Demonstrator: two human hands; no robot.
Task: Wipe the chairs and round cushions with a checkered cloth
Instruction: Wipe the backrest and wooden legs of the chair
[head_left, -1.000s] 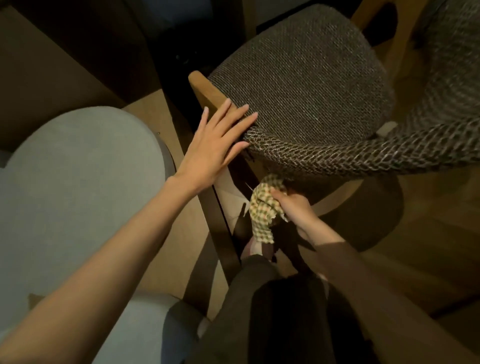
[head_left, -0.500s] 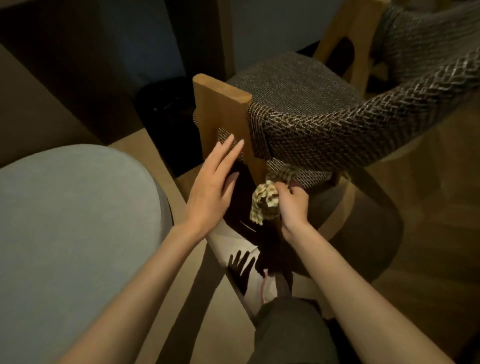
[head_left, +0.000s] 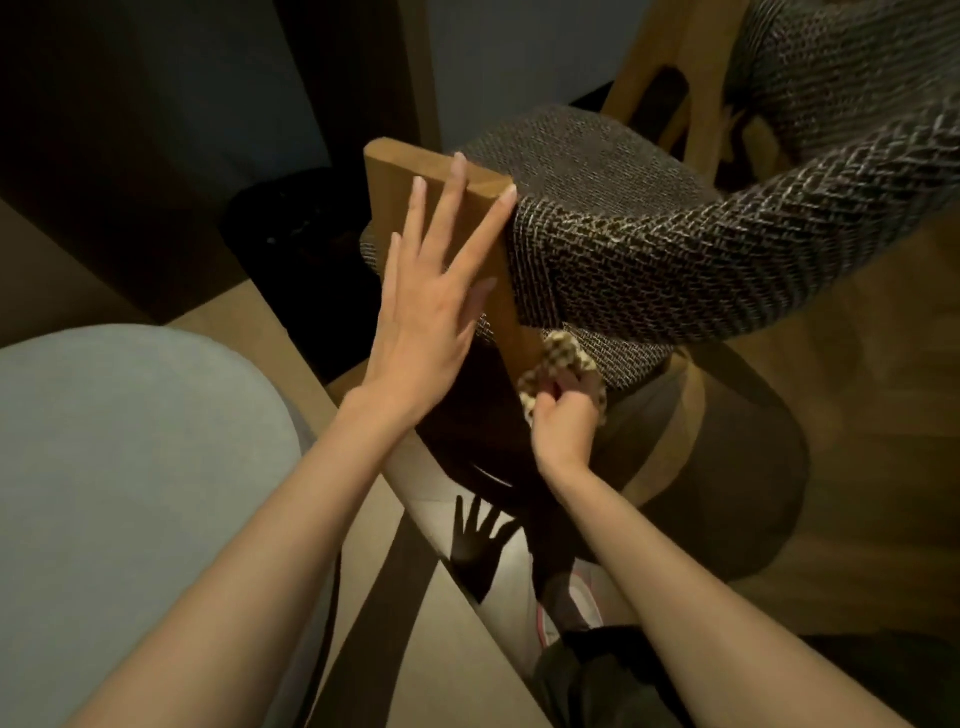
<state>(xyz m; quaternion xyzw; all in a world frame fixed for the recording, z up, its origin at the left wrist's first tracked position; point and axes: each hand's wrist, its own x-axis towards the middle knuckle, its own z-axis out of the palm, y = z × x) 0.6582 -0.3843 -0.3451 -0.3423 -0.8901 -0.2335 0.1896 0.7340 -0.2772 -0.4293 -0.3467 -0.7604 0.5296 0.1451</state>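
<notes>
Left hand (head_left: 426, 322), fingers flat, has slid up the chair post (head_left: 397, 174). Right hand (head_left: 563, 423) clutches checkered cloth (head_left: 561, 349) beneath; wiping proceeds.

No readable text, labels, brands, numbers or signs, nothing legible on chair (head_left: 649, 270) or checkered cloth (head_left: 563, 352)
</notes>
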